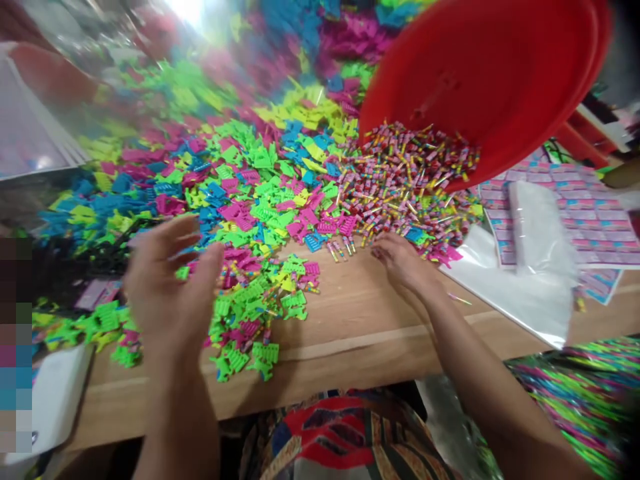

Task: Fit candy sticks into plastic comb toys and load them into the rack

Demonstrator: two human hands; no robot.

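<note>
My left hand [173,283] hovers over the near left of the pile, smeared by motion, its thumb apart from its curved fingers and nothing visible in it. Below it lie flat plastic pieces [243,300] in green, pink, blue and yellow. My right hand [397,259] rests at the near edge of a heap of tiny pink sticks with yellow ends [395,173]. Its fingertips are drawn together there; what they hold, if anything, is too small to make out. A few loose tiny sticks [341,249] lie on the wood just left of it.
A red plastic basin [490,87] leans on its side over the stick heap. On the right are printed pink sheets [595,207], a clear plastic packet [540,223] and a white plastic bag [525,300]. A white flat device [57,397] lies at the near left of the wooden table [340,333].
</note>
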